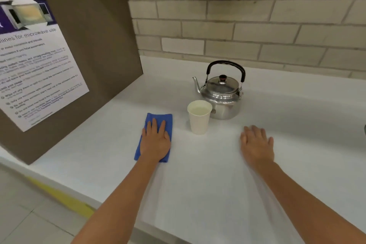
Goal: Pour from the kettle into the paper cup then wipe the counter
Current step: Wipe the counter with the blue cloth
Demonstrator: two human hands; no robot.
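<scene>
Head view: cloth (158,120) under left hand (155,140).

Cup (198,118) before kettle (222,93), right of cloth (158,120)

Left hand (155,140) flat on blue cloth (158,118); right hand (256,143) flat on counter (198,184).

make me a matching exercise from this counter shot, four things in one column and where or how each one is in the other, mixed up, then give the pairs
Things:
1. kettle
2. paper cup
3. blue cloth
4. right hand

Descriptions:
A. pressed flat under the left hand
B. resting palm down on the bare counter, holding nothing
C. upright with liquid inside, just in front of the kettle
D. standing nearest the brick wall, lid on, handle raised

Pairs: 1-D, 2-C, 3-A, 4-B
</scene>
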